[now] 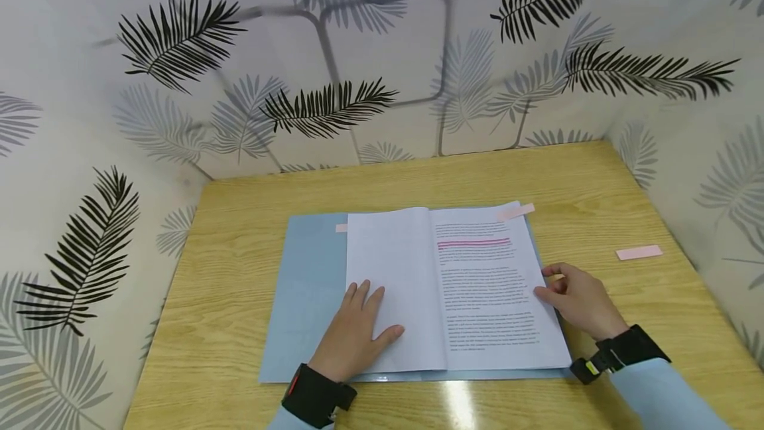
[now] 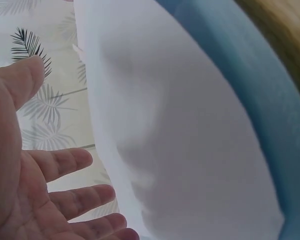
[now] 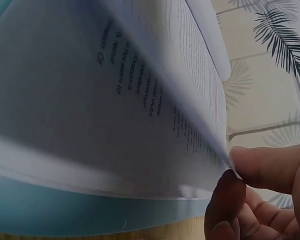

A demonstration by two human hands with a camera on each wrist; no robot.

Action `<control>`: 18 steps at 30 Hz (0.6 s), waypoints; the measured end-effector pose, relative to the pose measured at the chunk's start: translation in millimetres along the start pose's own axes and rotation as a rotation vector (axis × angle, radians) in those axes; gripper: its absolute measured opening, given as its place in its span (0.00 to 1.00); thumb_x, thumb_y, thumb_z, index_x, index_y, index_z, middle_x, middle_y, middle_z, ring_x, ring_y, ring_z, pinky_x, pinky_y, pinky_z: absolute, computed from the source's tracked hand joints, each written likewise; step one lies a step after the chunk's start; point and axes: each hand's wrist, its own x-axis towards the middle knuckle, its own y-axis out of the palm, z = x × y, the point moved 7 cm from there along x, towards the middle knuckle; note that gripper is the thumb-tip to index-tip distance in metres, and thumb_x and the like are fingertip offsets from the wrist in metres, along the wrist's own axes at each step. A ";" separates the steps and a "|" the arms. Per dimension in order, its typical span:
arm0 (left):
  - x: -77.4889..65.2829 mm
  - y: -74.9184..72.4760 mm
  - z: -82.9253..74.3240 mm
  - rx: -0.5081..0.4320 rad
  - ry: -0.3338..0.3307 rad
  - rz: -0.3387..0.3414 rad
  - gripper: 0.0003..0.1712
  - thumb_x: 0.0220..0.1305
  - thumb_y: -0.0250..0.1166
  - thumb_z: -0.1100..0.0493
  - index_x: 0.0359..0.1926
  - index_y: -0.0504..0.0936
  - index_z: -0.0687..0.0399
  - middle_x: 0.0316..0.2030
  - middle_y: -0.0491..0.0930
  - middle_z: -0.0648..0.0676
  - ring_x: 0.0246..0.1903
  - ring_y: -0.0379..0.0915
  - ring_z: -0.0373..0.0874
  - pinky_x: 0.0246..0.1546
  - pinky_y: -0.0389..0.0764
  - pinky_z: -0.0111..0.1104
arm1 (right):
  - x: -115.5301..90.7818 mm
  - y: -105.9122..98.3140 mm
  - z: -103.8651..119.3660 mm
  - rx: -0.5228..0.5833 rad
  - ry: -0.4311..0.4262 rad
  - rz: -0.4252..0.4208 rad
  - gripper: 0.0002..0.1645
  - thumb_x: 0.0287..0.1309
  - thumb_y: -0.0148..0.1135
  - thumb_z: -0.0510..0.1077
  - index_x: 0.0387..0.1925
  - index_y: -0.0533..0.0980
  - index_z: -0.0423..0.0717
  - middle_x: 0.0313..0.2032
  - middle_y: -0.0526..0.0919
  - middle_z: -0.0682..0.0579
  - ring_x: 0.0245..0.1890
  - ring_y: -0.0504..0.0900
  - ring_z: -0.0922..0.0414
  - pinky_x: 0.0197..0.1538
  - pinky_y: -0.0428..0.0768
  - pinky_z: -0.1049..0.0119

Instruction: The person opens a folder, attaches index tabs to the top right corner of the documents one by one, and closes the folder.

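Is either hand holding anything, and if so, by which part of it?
The right hand pinches the printed page by its outer edge. The left hand holds nothing; it rests on the facing page.

Open blue folder (image 1: 307, 271), left hand (image 1: 351, 336) spread on blank page (image 1: 394, 264), right hand (image 1: 581, 300) touching edge of printed page (image 1: 486, 287), pink strip (image 1: 639, 253) on wooden table (image 1: 573, 181)

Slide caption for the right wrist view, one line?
Right hand pinching the edge of a raised printed page, with a blue cover showing beneath.
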 end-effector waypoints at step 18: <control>-4.1 -0.1 -4.7 -0.024 0.009 -0.010 0.45 0.64 0.53 0.31 0.69 0.65 0.58 0.69 0.59 0.64 0.69 0.50 0.62 0.63 0.62 0.51 | -8.7 -6.6 11.1 0.101 -0.060 0.002 0.27 0.72 0.48 0.55 0.54 0.75 0.37 0.38 0.81 0.45 0.34 0.76 0.53 0.32 0.76 0.65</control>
